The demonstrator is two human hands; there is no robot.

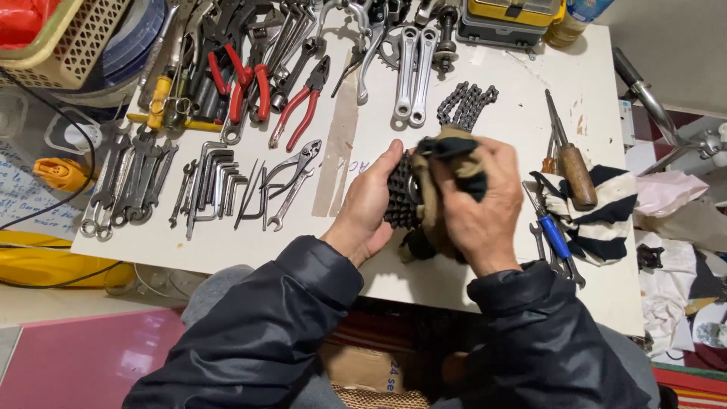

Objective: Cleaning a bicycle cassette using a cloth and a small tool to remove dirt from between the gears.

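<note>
White worktable (485, 91); pink floor (83, 356); pale wall (674, 53)

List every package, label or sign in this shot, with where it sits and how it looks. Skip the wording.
Cardboard box: under the table, between the person's knees; brown, with a white label bearing blue print.
Paper sheet: far left, beside the table; pale, covered in blue handwriting.
Bottle: top right table corner; yellowish, with a blue label.
Case: top edge, left of the bottle; yellow and grey, boxy.
No screens.
</note>
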